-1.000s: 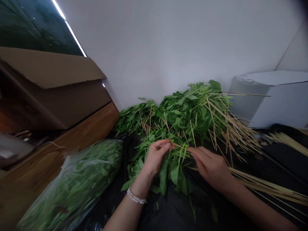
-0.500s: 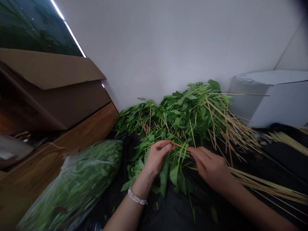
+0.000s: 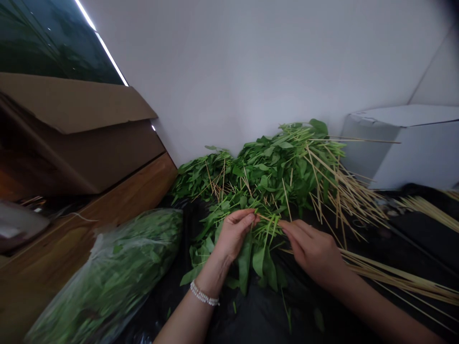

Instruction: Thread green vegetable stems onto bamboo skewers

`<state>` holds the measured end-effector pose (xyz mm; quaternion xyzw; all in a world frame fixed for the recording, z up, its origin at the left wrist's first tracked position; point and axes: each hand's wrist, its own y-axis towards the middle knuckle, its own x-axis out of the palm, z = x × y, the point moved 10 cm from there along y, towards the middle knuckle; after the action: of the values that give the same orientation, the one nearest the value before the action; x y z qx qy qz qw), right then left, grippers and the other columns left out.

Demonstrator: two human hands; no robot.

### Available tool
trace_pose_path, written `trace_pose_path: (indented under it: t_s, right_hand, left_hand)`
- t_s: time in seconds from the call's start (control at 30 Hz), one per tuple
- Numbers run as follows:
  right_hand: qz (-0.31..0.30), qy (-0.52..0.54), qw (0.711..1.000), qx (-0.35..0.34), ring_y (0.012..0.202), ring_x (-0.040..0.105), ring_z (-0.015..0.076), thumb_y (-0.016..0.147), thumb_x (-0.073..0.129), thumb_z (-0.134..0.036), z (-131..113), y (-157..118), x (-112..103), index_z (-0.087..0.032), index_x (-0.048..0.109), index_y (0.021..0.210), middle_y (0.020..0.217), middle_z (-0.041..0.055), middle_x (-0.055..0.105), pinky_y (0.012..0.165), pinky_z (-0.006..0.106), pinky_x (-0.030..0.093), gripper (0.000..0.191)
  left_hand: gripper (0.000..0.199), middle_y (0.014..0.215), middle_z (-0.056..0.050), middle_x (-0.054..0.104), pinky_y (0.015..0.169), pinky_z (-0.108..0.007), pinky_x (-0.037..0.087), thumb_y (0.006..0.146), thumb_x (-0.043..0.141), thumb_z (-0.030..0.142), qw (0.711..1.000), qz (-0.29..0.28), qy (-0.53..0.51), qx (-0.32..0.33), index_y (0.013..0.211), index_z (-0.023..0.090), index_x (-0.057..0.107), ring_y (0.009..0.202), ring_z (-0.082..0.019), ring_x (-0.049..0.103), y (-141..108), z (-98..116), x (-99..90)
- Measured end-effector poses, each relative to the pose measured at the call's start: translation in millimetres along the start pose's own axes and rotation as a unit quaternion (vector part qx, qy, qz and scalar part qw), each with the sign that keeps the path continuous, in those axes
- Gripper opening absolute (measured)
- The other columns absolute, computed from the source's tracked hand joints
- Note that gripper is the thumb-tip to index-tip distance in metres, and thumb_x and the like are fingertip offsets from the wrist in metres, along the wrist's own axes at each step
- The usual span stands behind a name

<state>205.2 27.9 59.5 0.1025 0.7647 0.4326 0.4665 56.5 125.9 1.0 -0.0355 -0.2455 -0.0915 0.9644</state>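
Observation:
My left hand (image 3: 236, 232), with a beaded bracelet at the wrist, is closed in a pinch on one end of a thin stick (image 3: 265, 217). At the stick's other end, my right hand (image 3: 311, 246) has its fingers closed round it. Green stems with long leaves (image 3: 258, 260) hang from the stick between the hands, above the black plastic sheet (image 3: 247, 320). Behind them lies a heap of leafy greens (image 3: 272, 157) with many thin sticks (image 3: 353, 191) poking out at its right.
A clear bag of leaves (image 3: 132, 267) lies on the left, by a wooden surface (image 3: 75, 239) and a cardboard box (image 3: 82, 148). More loose sticks (image 3: 398, 277) are at the right, and a white box (image 3: 416, 148) stands at the back right.
Almost nothing differs. My right hand has shifted very slightly left, and the hanging leaves have moved a little with it.

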Motion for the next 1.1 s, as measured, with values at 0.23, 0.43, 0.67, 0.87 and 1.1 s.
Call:
trace_pose_path:
  t_s: [0.23,0.43,0.67,0.87,1.1]
  right_hand:
    - [0.0,0.004,1.0,-0.013,0.081,0.065,0.0146,0.093,0.042,-0.009,-2.1,-0.1,0.0,-0.014,0.059,0.117,0.089,0.0054,0.068,0.078,0.028,0.051,0.03]
    - [0.015,-0.028,0.999,-0.033,0.079,0.065,0.0145,0.092,0.041,-0.007,-8.3,-0.5,-3.0,-0.012,0.06,0.116,0.087,0.0059,0.068,0.073,0.027,0.05,0.032]
    - [0.019,-0.023,0.999,-0.028,0.078,0.066,0.0148,0.092,0.04,-0.007,-9.9,-0.1,-2.9,-0.013,0.063,0.114,0.086,0.0065,0.069,0.073,0.028,0.052,0.032]
    - [0.026,-0.025,0.999,-0.032,0.079,0.067,0.0153,0.092,0.041,-0.007,-12.3,0.1,-4.7,-0.011,0.064,0.114,0.087,0.0076,0.069,0.072,0.027,0.053,0.032]
    - [0.017,-0.041,0.998,-0.04,0.076,0.065,0.0151,0.092,0.041,-0.006,-14.0,-1.5,-1.4,-0.01,0.063,0.115,0.085,0.0076,0.068,0.069,0.027,0.051,0.033]
  left_hand:
    - [0.025,0.076,-0.004,0.076,0.077,-0.024,0.053,0.058,0.088,0.023,1.0,0.0,0.007,0.0,0.079,0.016,0.076,0.071,-0.013,0.07,-0.5,0.8,-0.8]
    - [0.024,0.075,-0.004,0.076,0.078,-0.026,0.053,0.058,0.087,0.022,0.999,-0.001,0.04,0.011,0.078,0.015,0.076,0.071,-0.013,0.069,-0.3,2.4,-1.6]
    - [0.026,0.075,-0.003,0.075,0.077,-0.024,0.051,0.059,0.087,0.023,0.999,-0.006,0.045,-0.01,0.081,0.015,0.076,0.071,-0.012,0.068,-1.4,-0.4,0.2]
    - [0.028,0.073,-0.003,0.074,0.075,-0.025,0.051,0.056,0.089,0.023,0.998,-0.008,0.029,-0.059,0.078,0.014,0.074,0.068,-0.012,0.067,-3.7,-4.5,0.4]
    - [0.03,0.072,-0.005,0.074,0.072,-0.024,0.051,0.055,0.089,0.023,0.996,-0.019,0.024,-0.084,0.078,0.012,0.073,0.067,-0.012,0.067,-6.0,-11.5,5.2]
